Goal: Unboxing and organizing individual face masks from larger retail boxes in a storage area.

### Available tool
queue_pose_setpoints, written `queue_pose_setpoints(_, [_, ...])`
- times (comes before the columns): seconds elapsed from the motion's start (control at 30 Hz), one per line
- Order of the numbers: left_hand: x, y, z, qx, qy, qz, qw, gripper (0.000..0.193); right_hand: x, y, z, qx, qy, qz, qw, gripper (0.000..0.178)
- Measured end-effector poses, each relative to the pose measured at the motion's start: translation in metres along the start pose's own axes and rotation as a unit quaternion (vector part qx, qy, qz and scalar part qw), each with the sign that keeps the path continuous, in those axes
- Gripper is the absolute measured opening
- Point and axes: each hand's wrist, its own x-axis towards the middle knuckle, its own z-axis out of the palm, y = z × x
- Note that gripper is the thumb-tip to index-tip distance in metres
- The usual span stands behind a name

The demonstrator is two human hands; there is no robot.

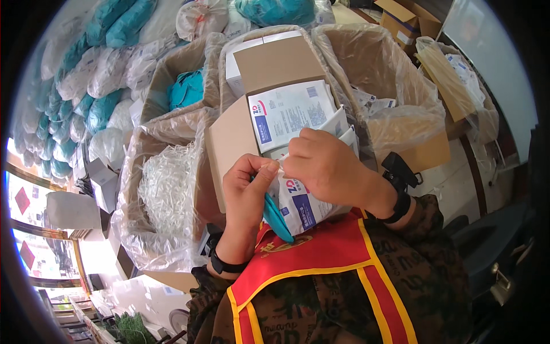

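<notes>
My left hand is closed, thumb pressed against the fingers, with a teal folded item of thin material hanging from it. Its exact kind does not show. Close beside it, my right hand is curled with the knuckles up, its fingertips meeting the left thumb. Whatever they pinch is mostly hidden by the fingers. Just under the right hand lies a white printed packet, partly covered. Past both hands, an open cardboard box holds flat white packets with blue and red print.
Plastic-lined cartons surround the box: one with white strips at left, one with teal items behind it, one with a few packets at right. Filled bags pile up at far left. A black clamp-like fixture stands near my right wrist.
</notes>
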Motion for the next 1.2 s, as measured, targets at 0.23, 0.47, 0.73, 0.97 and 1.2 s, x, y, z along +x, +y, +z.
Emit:
queue_pose_setpoints(0.23, [0.003,-0.005,-0.001,-0.109,-0.037,-0.080,0.990,0.006,-0.005,-0.018,-0.004,-0.090,0.026,-0.053,0.994,0.005])
queue_pose_setpoints(0.47, [0.037,-0.024,-0.019,-0.141,0.070,-0.117,0.981,0.008,-0.021,-0.049,-0.012,0.039,-0.053,-0.126,0.990,0.008])
queue_pose_setpoints(0.73, [0.049,-0.034,-0.035,-0.106,0.040,0.005,0.994,0.008,-0.022,-0.056,-0.050,0.148,-0.049,-0.124,0.980,0.012])
queue_pose_setpoints(0.97, [0.009,0.035,-0.009,0.214,-0.100,0.223,0.946,0.002,0.001,0.007,-0.018,0.009,0.078,0.007,0.997,0.017])
queue_pose_setpoints(1.2, [0.001,0.031,-0.001,0.263,-0.046,0.146,0.953,0.005,0.002,-0.001,-0.024,-0.051,-0.003,-0.002,0.999,0.007])
